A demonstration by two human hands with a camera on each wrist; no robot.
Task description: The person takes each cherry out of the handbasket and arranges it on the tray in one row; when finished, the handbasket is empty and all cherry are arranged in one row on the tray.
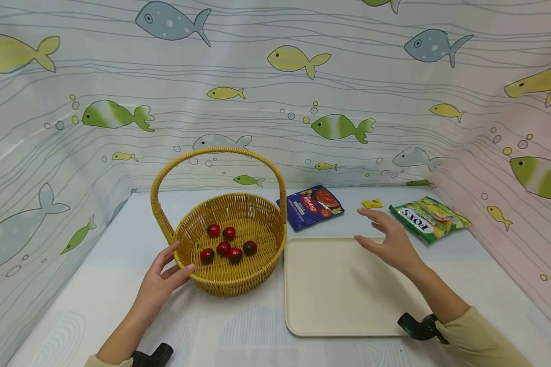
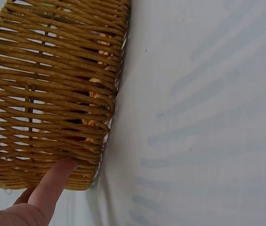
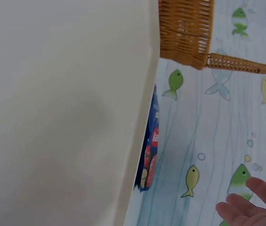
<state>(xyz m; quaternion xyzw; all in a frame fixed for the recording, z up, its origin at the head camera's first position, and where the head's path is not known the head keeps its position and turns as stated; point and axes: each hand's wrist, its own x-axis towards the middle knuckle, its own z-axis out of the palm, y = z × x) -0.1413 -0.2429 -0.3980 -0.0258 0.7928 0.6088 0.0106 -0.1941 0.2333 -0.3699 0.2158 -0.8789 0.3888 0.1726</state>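
A woven wicker basket (image 1: 229,288) with a tall arched handle stands left of centre, with several small round dark red fruits (image 1: 234,255) on its bottom. My left hand (image 1: 158,283) rests against the basket's left side, fingers near the handle's foot and thumb at the front rim. In the left wrist view, a straight digit (image 2: 52,188) touches the outer weave. My right hand (image 1: 390,242) hovers over the back right of a cream tray (image 1: 340,290), fingers spread and nothing held. Part of that hand (image 3: 253,207) shows at the right wrist view's lower right.
Behind the tray lie a blue Barilla pouch (image 1: 314,206), a small yellow packet (image 1: 372,204) and a green Fox's bag (image 1: 429,219). Fish-printed curtains (image 1: 257,112) stand close behind the white table (image 1: 239,336) and along both sides.
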